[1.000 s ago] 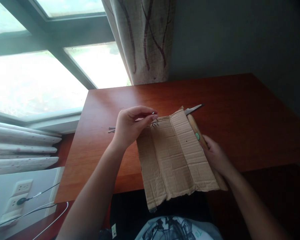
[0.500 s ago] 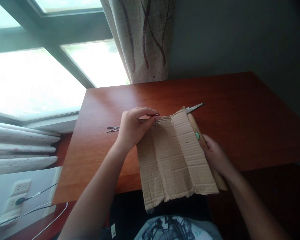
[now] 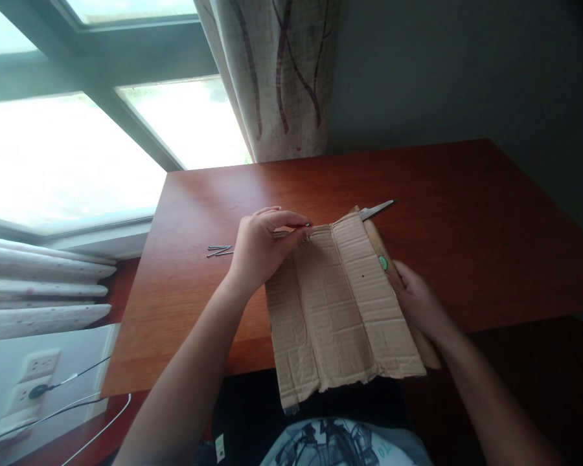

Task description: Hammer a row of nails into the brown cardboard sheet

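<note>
A creased sheet of brown cardboard (image 3: 340, 304) lies on the red-brown table (image 3: 466, 213), its near end hanging over the front edge. My left hand (image 3: 262, 249) pinches a nail (image 3: 301, 226) between thumb and fingers at the cardboard's far left corner, where a few more nails stick in the sheet. My right hand (image 3: 418, 301) is wrapped round a wooden handle (image 3: 383, 255) that lies along the cardboard's right edge; the tool's metal head (image 3: 376, 210) pokes out beyond the far corner.
A few loose nails (image 3: 218, 250) lie on the table left of my left hand. A patterned curtain (image 3: 276, 77) and a window (image 3: 78, 142) stand behind the table. At lower left are a wall socket (image 3: 41, 366) and cables (image 3: 72, 414).
My left hand has lowered the nail slightly toward the cardboard's far left corner. The right hand and the tool have stayed put.
</note>
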